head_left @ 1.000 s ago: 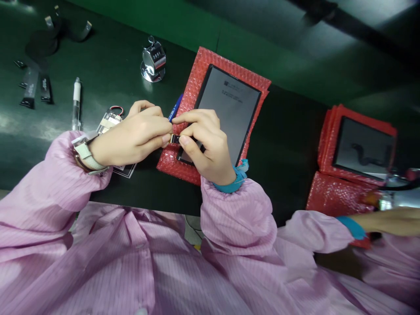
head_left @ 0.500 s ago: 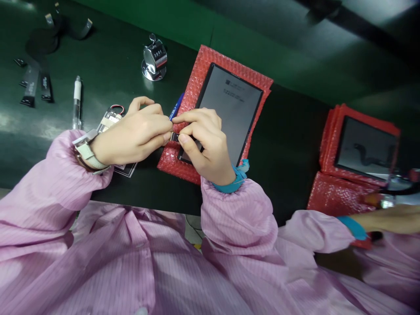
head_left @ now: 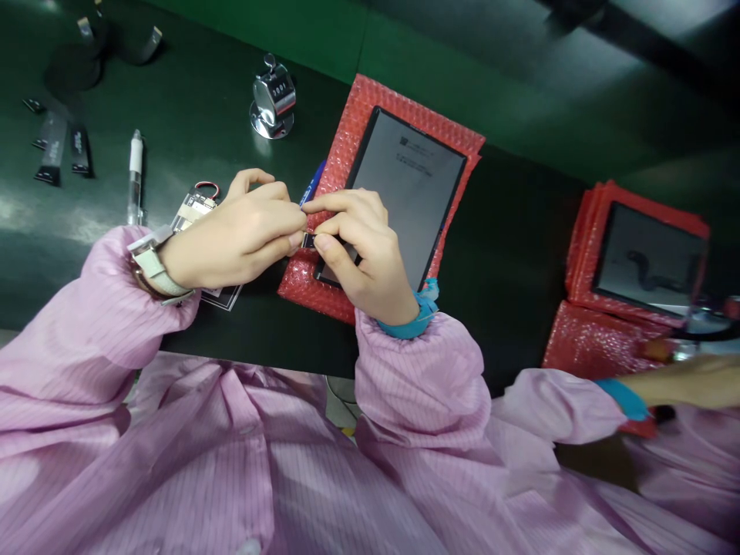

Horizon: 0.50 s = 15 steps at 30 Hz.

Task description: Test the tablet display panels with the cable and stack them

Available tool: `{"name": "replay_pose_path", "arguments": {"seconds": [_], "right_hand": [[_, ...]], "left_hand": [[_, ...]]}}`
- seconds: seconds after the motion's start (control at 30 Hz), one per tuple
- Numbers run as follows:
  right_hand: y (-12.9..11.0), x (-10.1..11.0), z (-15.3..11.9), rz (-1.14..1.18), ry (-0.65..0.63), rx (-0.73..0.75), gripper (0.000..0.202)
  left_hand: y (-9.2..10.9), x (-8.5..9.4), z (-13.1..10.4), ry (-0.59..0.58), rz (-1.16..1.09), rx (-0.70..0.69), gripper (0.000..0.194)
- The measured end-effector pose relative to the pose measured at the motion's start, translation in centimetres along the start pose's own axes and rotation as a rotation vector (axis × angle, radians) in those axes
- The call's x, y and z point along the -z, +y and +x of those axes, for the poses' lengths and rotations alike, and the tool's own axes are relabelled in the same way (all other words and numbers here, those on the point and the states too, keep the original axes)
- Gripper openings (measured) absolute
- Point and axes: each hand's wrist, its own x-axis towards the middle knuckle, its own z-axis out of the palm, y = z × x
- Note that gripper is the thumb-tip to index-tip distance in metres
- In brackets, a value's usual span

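The right hand (head_left: 378, 258) pinches a black connector (head_left: 309, 240); the left hand (head_left: 234, 239), fingertips pressed together, meets its end. Hold it level.

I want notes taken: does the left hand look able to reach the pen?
Probably yes: the pen lies beside the left sleeve with its upper part uncovered, though the left hand would first have to leave the small black piece at its fingertips.

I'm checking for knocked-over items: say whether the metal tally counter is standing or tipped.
Standing: the tally counter has its round base down on the dark table.
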Motion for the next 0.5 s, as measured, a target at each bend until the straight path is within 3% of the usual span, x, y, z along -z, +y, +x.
{"name": "replay_pose_path", "arguments": {"seconds": [0.37,0.5], "right_hand": [[0.03,0.10,-0.13,-0.042,0.003,0.002,0.028],[0.11,0.03,-0.14,-0.062,0.013,-0.007,0.031]], "left_hand": [[0.26,0.31,0.11,-0.017,0.012,-0.002,0.044],[0.13,0.44,0.01,0.033,0.032,0.021,0.040]]}}
